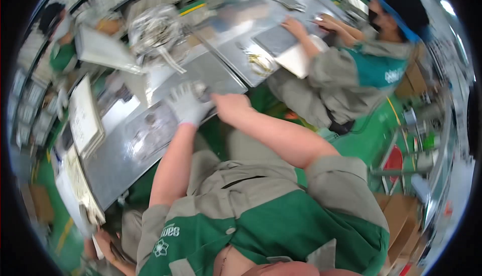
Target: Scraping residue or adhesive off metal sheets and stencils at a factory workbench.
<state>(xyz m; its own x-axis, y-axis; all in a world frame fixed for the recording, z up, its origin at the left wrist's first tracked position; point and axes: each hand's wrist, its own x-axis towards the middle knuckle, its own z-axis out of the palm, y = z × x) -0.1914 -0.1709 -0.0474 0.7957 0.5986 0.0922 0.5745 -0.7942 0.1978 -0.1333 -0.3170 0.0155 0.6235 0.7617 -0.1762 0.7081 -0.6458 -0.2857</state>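
My left hand (189, 104), in a pale glove with a pink cuff, rests at the near edge of the metal worktable (173, 83), its fingers stretched out and apart. Close beside it is my bare right hand (233, 107), its fingers curled closed at the table edge. What it grips, if anything, is hidden. Just beyond the two hands lies a small greyish piece (201, 90), too blurred to name. Whether either hand touches it I cannot tell.
A clear plastic bag of shiny parts (155, 30) stands across the table. White stacked sheets (84, 118) are on the left. To the right a co-worker (359, 70) sits by a bundle of yellowish wires (259, 64). Cardboard boxes (401, 226) stand at lower right.
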